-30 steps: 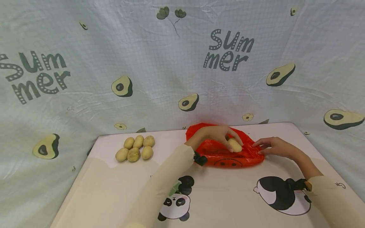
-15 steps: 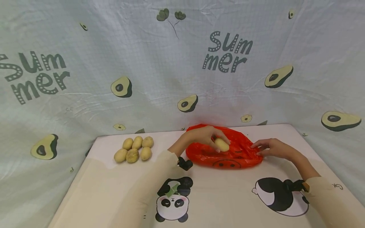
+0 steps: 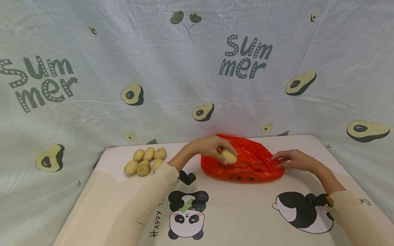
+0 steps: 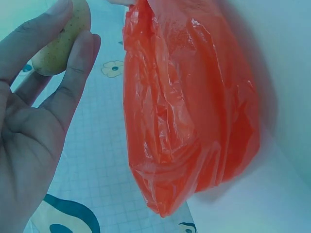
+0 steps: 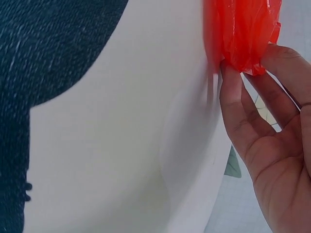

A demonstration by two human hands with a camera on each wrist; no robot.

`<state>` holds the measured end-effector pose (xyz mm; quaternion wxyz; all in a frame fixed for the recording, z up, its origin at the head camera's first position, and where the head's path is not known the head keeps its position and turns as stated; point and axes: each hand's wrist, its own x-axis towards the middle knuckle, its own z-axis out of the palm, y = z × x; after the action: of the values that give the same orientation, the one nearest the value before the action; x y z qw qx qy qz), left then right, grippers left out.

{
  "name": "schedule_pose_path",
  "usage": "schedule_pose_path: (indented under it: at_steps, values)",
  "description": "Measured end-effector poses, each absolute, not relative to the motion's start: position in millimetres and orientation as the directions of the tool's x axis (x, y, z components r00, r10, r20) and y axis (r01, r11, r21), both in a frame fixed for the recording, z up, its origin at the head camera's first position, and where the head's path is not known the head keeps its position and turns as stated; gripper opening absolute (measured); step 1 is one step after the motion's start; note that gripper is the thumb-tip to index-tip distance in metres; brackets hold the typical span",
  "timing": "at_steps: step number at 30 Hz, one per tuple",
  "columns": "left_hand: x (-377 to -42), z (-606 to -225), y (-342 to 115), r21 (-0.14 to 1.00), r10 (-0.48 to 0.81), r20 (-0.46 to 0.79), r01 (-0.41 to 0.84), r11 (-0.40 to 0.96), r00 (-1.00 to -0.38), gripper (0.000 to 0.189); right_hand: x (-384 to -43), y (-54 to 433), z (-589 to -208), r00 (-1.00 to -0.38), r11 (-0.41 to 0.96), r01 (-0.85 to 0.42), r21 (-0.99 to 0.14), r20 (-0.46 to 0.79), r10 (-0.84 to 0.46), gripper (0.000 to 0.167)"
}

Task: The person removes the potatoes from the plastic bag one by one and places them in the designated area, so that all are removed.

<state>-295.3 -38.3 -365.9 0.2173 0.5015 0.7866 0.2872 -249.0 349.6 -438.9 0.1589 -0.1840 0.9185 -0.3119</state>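
Observation:
My left hand (image 3: 210, 147) grips a potato (image 3: 229, 156) between thumb and fingers, above the left part of a red plastic bag (image 3: 246, 171). In the left wrist view the potato (image 4: 62, 46) is pale yellow with small specks, and the bag (image 4: 194, 111) lies beside the hand, apart from it. With thumb and fingertips my right hand (image 3: 297, 160) pinches the bag's right end. The right wrist view shows that gathered red plastic (image 5: 245, 36) between thumb and fingers of the hand (image 5: 277, 160). What lies inside the bag is hidden.
Several potatoes (image 3: 143, 168) lie in two rows at the table's back left, one partly covered by my left sleeve. The white table (image 3: 240, 212) bears printed pandas. A patterned cloth (image 3: 172, 78) hangs along its back edge.
My left hand has moved left across the bag, carrying the potato from its right part to its left part. The right hand stays at the bag's right end.

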Motion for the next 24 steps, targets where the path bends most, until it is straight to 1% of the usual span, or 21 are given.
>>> schedule_pose_path:
  at_steps: [9,14,24]
  values:
    - [-295,-366,-44,0.687,0.923,-0.040,0.661,0.303,-0.382,0.040,-251,349,-442,-0.878,0.741,-0.264,-0.618,-0.165,-0.450,0.032]
    - [-295,-365,-48,0.687,0.922,-0.032,0.661,0.301,-0.387,0.040,-251,349,-440,-0.867,0.727,-0.290,-0.622,-0.151,-0.475,0.031]
    - [-293,-365,-55,0.688,0.914,-0.003,0.662,0.297,-0.406,0.040,-247,347,-438,-0.877,0.727,-0.252,-0.639,-0.168,-0.451,0.032]
